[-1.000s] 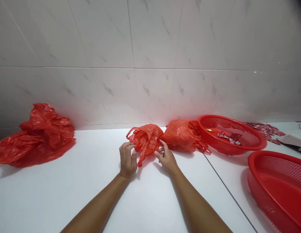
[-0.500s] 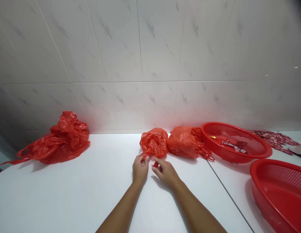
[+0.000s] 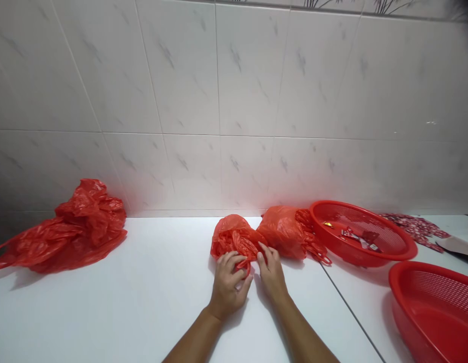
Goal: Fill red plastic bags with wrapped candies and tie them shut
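A bundled red plastic bag (image 3: 234, 232) rests on the white table in front of me, its twisted handle ends toward me. My left hand (image 3: 228, 285) lies against its near side, fingers bent over the handle ends and thumb standing apart. At the bag's right front side is my right hand (image 3: 271, 272), fingertips touching the plastic, fingers loosely apart. A second filled red plastic bag (image 3: 284, 231) sits directly to the right, touching the first. What the bags contain is hidden.
A larger crumpled red plastic bag (image 3: 86, 227) lies at the left by the tiled wall. On the right stand a red basket (image 3: 354, 257) with small packets inside and a nearer red basket (image 3: 398, 302). Behind them are red-and-white patterned pieces (image 3: 415, 229) and a dark-edged flat object (image 3: 455, 245).
Both hands have moved off their pinch on the handle ends; the fingers now spread over the bag's front and right side. The bag has turned slightly, and the view has tilted up.
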The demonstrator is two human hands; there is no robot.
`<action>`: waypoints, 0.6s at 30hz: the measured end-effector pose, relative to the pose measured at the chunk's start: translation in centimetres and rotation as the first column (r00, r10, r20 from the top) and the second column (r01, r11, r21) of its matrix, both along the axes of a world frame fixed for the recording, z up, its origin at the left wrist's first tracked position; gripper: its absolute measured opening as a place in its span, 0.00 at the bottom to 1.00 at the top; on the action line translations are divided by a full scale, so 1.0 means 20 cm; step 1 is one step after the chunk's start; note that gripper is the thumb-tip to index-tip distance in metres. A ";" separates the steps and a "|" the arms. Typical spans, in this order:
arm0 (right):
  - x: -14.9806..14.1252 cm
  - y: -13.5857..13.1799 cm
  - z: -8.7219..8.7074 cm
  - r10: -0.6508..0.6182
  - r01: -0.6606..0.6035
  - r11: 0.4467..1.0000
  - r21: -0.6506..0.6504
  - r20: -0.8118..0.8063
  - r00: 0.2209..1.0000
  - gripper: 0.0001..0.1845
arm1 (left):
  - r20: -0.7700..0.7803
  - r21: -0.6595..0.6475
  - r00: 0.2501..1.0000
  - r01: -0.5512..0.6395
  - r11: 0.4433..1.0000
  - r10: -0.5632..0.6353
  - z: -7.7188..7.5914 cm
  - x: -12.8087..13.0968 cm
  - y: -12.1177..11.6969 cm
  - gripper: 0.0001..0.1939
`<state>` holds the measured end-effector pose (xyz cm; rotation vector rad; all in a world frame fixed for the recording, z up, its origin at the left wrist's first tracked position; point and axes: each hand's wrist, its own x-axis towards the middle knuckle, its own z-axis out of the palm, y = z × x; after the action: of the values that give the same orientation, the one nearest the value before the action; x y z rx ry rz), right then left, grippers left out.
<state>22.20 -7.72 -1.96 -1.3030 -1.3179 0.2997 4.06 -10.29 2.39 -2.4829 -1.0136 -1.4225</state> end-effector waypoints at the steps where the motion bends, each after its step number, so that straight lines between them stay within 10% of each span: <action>1: 0.00 -0.02 0.03 -0.082 0.082 0.997 0.011 0.031 0.996 0.26 | -0.040 -0.013 0.999 0.014 1.000 -0.015 0.01 0.01 -0.02 0.05; 4: 0.00 -0.08 0.12 -0.242 0.211 0.956 0.203 0.145 0.959 0.20 | -0.105 -0.085 0.990 0.081 0.993 -0.090 0.03 0.03 -0.05 0.04; 8: -0.05 -0.14 0.18 -0.181 0.058 0.895 0.442 0.242 0.953 0.11 | -0.016 -0.086 0.968 0.248 0.965 -0.250 0.01 0.05 -0.08 0.14; 18: -0.06 -0.09 0.14 0.143 -0.160 0.984 0.077 0.188 0.972 0.09 | 0.213 -0.041 0.973 -0.088 0.995 0.095 -0.07 0.00 0.03 0.15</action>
<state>21.03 -9.56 0.76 -1.1754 -1.5723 0.2270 4.14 -9.72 1.09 -2.3068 -1.1796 -1.6851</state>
